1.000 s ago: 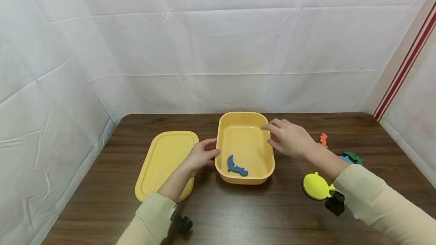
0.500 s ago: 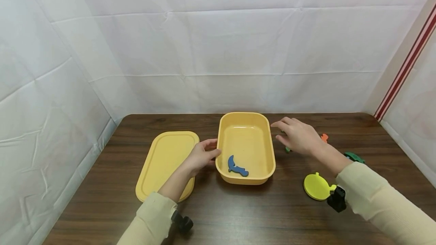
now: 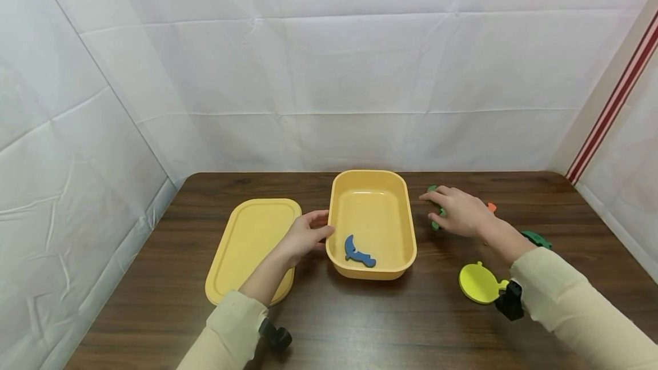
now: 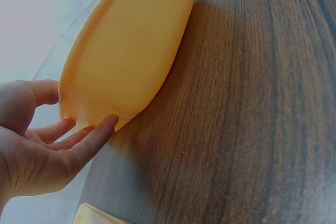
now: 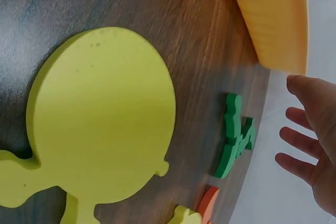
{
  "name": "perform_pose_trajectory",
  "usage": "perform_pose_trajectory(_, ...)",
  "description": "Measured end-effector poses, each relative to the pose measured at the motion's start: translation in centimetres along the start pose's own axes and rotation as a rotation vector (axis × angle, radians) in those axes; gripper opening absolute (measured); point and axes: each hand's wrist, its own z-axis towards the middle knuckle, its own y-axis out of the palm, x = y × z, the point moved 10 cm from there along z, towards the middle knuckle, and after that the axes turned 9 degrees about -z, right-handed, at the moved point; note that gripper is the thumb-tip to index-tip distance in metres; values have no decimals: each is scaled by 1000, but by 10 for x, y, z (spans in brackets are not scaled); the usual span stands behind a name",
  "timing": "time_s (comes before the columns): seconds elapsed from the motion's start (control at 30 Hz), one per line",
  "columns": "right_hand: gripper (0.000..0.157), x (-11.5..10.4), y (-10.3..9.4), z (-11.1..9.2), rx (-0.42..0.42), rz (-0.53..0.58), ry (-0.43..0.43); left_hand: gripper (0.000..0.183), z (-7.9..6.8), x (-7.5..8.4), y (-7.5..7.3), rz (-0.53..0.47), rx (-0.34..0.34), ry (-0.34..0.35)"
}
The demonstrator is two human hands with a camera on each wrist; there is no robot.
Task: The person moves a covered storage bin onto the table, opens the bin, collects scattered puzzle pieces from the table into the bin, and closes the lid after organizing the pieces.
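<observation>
A yellow rectangular tub (image 3: 370, 204) stands on the brown wooden table, with a curved blue cut-out piece (image 3: 361, 253) lying inside near its front. My left hand (image 3: 302, 237) holds the tub's left side, thumb at the rim and fingers against the outer wall. To the right of the tub, my right hand (image 3: 457, 213) hovers with spread fingers over a green cut-out piece (image 5: 233, 135), partly hidden under it in the head view. Nothing is in the right hand. A large round yellow piece (image 3: 478, 282) lies nearer the front, beside the right wrist.
Left of the tub lies a flat yellow lid (image 3: 249, 238), partly under the left forearm. An orange piece (image 3: 491, 207) and a dark green piece (image 3: 536, 238) lie farther right, both partly covered by the right arm. White cloth (image 3: 329, 73) hangs behind the table.
My right hand has moved right and slightly down, from over the tub's right rim to above the green piece, which has come into view. The left hand keeps its hold.
</observation>
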Motion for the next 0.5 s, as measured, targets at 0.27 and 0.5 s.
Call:
perform_pose_trajectory(0.27, 42, 10, 16, -6, -53, 27, 32, 45, 0, 0, 0, 4, 1, 7)
perform_pose_trajectory(0.5, 43, 16, 26, -11, -99, 40, 53, 46, -1, 1, 1, -4, -3, 4)
